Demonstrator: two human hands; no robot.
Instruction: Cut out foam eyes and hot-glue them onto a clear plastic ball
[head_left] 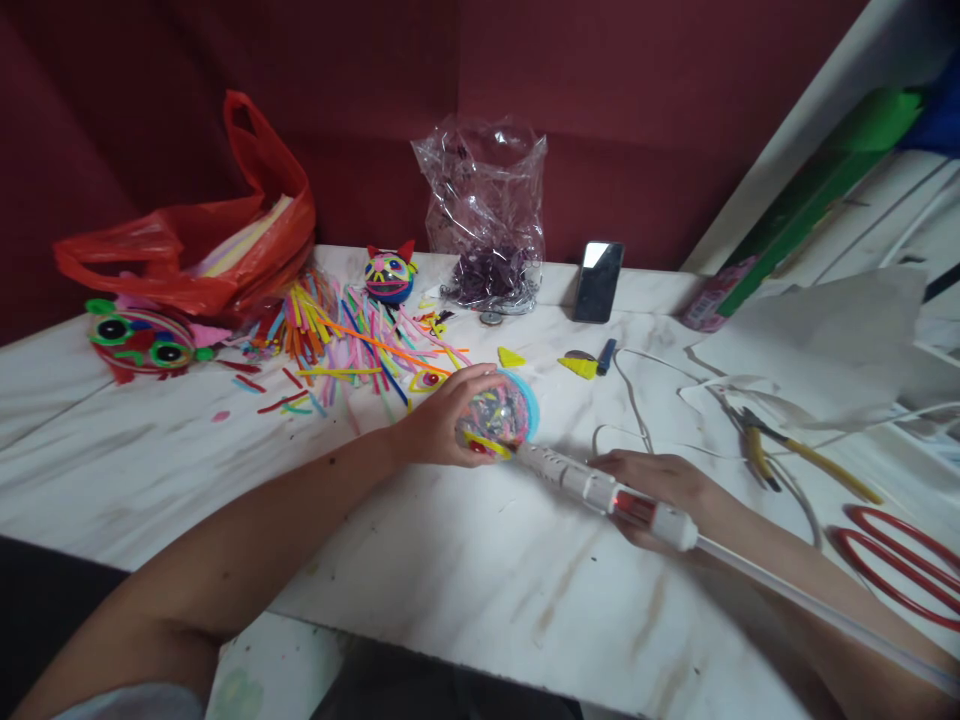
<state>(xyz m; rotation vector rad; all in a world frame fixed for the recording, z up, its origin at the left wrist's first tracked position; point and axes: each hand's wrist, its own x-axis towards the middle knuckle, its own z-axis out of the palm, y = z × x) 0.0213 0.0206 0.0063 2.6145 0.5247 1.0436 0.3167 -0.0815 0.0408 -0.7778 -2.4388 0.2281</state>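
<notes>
Near the middle of the table, my left hand [442,420] is closed around a clear plastic ball [489,410] with colourful scraps showing through it and a light blue band on its right side. A yellow loop-shaped piece with a red spot [486,446] sits at the ball's lower edge. My right hand [660,490] grips a white glue gun [581,480], whose tip points at the ball close to this piece; whether they touch I cannot tell. Behind the ball lie two yellow triangular pieces, one on the left [511,357] and one on the right [577,367].
Pipe cleaners [360,340] are heaped at the back left, beside a red plastic bag [247,250] and two decorated animal-face balls [389,275]. A clear bag [491,250] and a phone [598,283] stand behind. Pliers [810,460], red-handled scissors [900,560] and white cables [637,400] lie right.
</notes>
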